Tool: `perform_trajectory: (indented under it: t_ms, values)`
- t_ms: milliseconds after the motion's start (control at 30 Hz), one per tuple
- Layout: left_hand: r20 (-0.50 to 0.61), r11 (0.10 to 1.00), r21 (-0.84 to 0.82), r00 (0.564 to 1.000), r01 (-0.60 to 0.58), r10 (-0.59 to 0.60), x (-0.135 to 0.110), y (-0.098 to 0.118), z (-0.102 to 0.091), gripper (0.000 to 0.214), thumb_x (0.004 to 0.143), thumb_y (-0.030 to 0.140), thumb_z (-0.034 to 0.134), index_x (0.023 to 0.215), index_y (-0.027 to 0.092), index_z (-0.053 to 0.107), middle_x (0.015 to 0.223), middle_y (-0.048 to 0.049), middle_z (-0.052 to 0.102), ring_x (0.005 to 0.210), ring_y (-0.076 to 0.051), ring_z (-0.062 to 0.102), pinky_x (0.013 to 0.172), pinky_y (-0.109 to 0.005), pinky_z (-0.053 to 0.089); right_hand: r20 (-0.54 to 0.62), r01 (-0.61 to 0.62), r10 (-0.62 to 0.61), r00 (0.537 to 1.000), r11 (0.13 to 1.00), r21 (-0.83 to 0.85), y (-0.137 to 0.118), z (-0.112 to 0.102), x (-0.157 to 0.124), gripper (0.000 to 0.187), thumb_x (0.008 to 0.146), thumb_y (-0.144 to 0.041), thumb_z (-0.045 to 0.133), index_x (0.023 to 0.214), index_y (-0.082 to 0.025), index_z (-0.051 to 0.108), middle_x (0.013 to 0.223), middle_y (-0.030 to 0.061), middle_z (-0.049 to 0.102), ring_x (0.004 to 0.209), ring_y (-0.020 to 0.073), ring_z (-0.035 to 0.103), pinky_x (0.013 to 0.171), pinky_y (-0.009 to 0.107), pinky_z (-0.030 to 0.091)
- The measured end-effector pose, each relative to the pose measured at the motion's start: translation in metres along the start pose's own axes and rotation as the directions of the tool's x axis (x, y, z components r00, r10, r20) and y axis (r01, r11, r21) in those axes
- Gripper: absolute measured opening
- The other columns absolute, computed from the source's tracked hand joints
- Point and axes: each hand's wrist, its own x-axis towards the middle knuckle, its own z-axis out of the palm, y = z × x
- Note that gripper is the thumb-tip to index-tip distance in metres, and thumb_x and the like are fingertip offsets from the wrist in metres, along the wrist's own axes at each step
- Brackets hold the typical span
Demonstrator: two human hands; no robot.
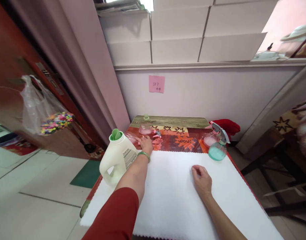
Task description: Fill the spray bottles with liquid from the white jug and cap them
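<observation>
I see my left hand (146, 144) reaching, grip open, beside the clear pink plastic cup (145, 129); right hand (202, 180) loosely curled, empty; a careless nudge could topple it.

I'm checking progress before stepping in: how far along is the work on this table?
Done: the white cloth lies spread out. In hand: the left hand reaches a pink spray bottle; the right hand rests on the cloth. Left: the detergent jug stands capped, the teal spray bottle untouched.

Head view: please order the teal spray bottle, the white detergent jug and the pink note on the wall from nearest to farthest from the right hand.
From the right hand:
1. Teal spray bottle, just beyond it, on the table's right edge.
2. White detergent jug, across the white cloth, at the left edge.
3. Pink note, up on the far wall.
</observation>
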Motion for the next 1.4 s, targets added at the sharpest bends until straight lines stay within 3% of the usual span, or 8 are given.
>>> perform_trajectory:
  t_ms: [167, 333, 500, 700, 900, 1033, 1167, 1400]
  values:
    - [-0.046, 0.994, -0.111, 0.999, 0.007, -0.013, -0.002, 0.022, -0.016, 0.042, 0.094, 0.033, 0.062, 0.130, 0.014, 0.058, 0.133, -0.0165, 0.059, 0.121, -0.030, 0.058, 0.101, -0.055, 0.048, -0.019, 0.013, -0.013, 1.000, 1.000, -0.006, 0.001, 0.001, 0.001, 0.033, 0.088, -0.049, 0.053, 0.090, -0.020, 0.069, 0.095, 0.0074, 0.071, 0.082, 0.0219, 0.065, 0.080, 0.035, 0.050]
    - [0.002, 0.923, -0.383, 0.999, -0.039, 0.043, -0.011, 0.053, -0.046, 0.033, 0.085, 0.025, 0.069, 0.115, 0.010, 0.065, 0.123, -0.0218, 0.066, 0.131, -0.039, 0.050, 0.110, -0.065, 0.028, -0.021, 0.048, -0.048, 0.999, 0.999, 0.003, -0.005, 0.001, 0.000, 0.034, 0.091, -0.048, 0.050, 0.089, -0.019, 0.069, 0.092, 0.0083, 0.071, 0.080, 0.0211, 0.065, 0.076, 0.034, 0.051]
    - [0.091, 0.662, -0.747, 0.977, -0.062, 0.194, -0.047, 0.071, -0.074, 0.042, 0.080, 0.037, 0.072, 0.118, 0.019, 0.065, 0.108, -0.0118, 0.073, 0.110, -0.030, 0.065, 0.097, -0.047, 0.049, -0.101, 0.138, -0.145, 0.984, 0.988, -0.066, -0.025, -0.002, -0.002, 0.038, 0.090, -0.052, 0.054, 0.107, -0.020, 0.066, 0.106, 0.0102, 0.072, 0.099, 0.0260, 0.066, 0.091, 0.042, 0.050]
    - [0.235, 0.315, -0.942, 0.896, 0.115, 0.377, -0.134, 0.071, -0.087, 0.058, 0.071, 0.051, 0.076, 0.114, 0.014, 0.062, 0.096, -0.0103, 0.074, 0.084, -0.023, 0.072, 0.079, -0.038, 0.056, -0.063, 0.240, -0.235, 0.970, 0.966, 0.098, -0.100, 0.001, -0.011, 0.079, 0.072, -0.060, 0.078, 0.136, -0.022, 0.051, 0.130, 0.0130, 0.063, 0.118, 0.0306, 0.060, 0.104, 0.049, 0.044]
    - [0.314, 0.145, -0.949, 0.838, 0.278, 0.446, -0.185, 0.056, -0.091, 0.070, 0.074, 0.050, 0.078, 0.128, 0.015, 0.052, 0.094, -0.0111, 0.075, 0.084, -0.025, 0.074, 0.085, -0.045, 0.056, 0.041, 0.021, -0.038, 0.998, 0.936, 0.352, -0.128, -0.002, -0.020, 0.031, 0.086, -0.049, 0.063, 0.103, -0.024, 0.069, 0.089, 0.0015, 0.071, 0.082, 0.0197, 0.064, 0.078, 0.032, 0.051]
    - [-0.013, 0.271, -0.955, 0.931, -0.120, 0.366, -0.204, 0.029, -0.068, 0.054, 0.086, 0.041, 0.064, 0.133, 0.020, 0.049, 0.129, -0.0163, 0.064, 0.112, -0.028, 0.067, 0.102, -0.050, 0.049, -0.048, -0.112, 0.158, 0.986, 0.856, 0.505, -0.129, -0.010, -0.017, 0.031, 0.084, -0.049, 0.066, 0.094, -0.020, 0.069, 0.084, 0.0014, 0.071, 0.081, 0.0202, 0.064, 0.077, 0.032, 0.050]
    - [-0.258, 0.420, -0.707, 0.760, -0.569, 0.596, -0.229, 0.014, -0.030, 0.082, 0.080, 0.036, 0.070, 0.151, 0.022, 0.031, 0.152, -0.0187, 0.043, 0.141, -0.035, 0.043, 0.115, -0.059, 0.036, -0.039, -0.185, 0.287, 0.957, 0.710, 0.679, -0.150, -0.012, -0.019, 0.033, 0.079, -0.052, 0.072, 0.085, -0.020, 0.066, 0.078, 0.0010, 0.070, 0.077, 0.0196, 0.063, 0.080, 0.035, 0.051]
    - [-0.386, 0.463, -0.618, 0.758, -0.636, 0.526, -0.241, 0.009, -0.015, 0.077, 0.078, 0.033, 0.074, 0.145, 0.023, 0.038, 0.138, -0.0164, 0.057, 0.131, -0.034, 0.053, 0.111, -0.056, 0.041, 0.148, -0.299, 0.294, 0.944, 0.582, 0.756, -0.183, -0.022, -0.040, 0.038, 0.079, -0.055, 0.073, 0.093, -0.020, 0.074, 0.070, 0.0001, 0.067, 0.075, 0.0187, 0.064, 0.082, 0.035, 0.052]
